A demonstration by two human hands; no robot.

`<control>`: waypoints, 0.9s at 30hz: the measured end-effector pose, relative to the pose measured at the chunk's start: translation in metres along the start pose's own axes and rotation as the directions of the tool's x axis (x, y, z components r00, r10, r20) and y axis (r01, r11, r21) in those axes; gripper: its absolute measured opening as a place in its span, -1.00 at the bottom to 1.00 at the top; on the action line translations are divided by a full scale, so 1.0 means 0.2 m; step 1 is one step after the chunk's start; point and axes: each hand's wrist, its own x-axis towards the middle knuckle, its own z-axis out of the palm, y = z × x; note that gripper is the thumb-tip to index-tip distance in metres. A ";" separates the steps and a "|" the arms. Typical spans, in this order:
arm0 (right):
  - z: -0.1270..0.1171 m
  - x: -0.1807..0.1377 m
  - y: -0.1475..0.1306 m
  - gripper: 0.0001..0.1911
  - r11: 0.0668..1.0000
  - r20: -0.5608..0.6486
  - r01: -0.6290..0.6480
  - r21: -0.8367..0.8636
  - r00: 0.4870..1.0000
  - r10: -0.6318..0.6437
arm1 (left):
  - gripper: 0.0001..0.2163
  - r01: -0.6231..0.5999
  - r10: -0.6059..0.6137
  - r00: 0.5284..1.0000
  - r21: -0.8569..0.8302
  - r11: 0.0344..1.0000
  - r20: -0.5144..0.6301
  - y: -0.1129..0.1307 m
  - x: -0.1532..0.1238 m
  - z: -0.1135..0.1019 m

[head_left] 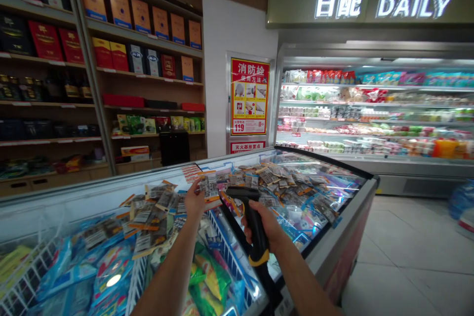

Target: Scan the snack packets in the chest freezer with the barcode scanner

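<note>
My right hand [267,227] grips the handle of a black barcode scanner [249,215] with a yellow band, its head pointing left over a chest freezer [344,237]. My left hand [195,201] reaches ahead and pinches a small printed packet [209,185], holding it up just left of the scanner head. Below both hands the freezer is open, with white wire dividers [225,249] and heaps of similar packets and blue and green bags inside.
The freezer's glass lid [314,177] covers its right half. Wooden shelves [148,76] of boxed goods line the left wall. A lit chilled display [374,113] stands at the back right, a red fire-safety poster [249,96] between them. Tiled floor [411,256] lies to the right.
</note>
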 end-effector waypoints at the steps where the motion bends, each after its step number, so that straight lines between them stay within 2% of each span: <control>1: 0.00 0.01 0.01 -0.67 1.000 0.009 -0.012 0.001 1.000 0.012 | -0.61 -0.014 0.014 1.000 0.008 1.000 -0.005 -0.01 0.00 0.00; 8: -0.04 0.06 0.05 -0.67 0.997 0.031 -0.057 0.048 0.998 0.055 | -0.65 0.010 -0.009 1.000 0.095 0.995 -0.018 -0.09 0.03 0.00; 13: -0.03 0.12 0.01 -0.69 0.995 0.017 0.059 0.085 0.998 -0.061 | -0.65 -0.016 0.015 1.000 0.176 0.984 0.003 -0.09 0.04 -0.01; 16: -0.03 0.16 -0.01 -0.69 0.989 -0.015 0.131 0.074 0.991 -0.130 | -0.66 -0.079 0.081 0.997 0.253 0.964 0.001 -0.06 0.04 -0.03; 21: -0.08 0.17 -0.01 -0.66 0.973 -0.060 0.219 0.073 0.975 -0.215 | -0.70 -0.211 0.222 0.975 0.397 0.893 0.017 0.04 0.04 -0.09; 27: -0.16 0.13 -0.02 -0.64 0.961 -0.071 0.259 0.098 0.965 -0.253 | -0.68 -0.223 0.270 0.963 0.587 0.778 0.008 0.04 0.05 -0.23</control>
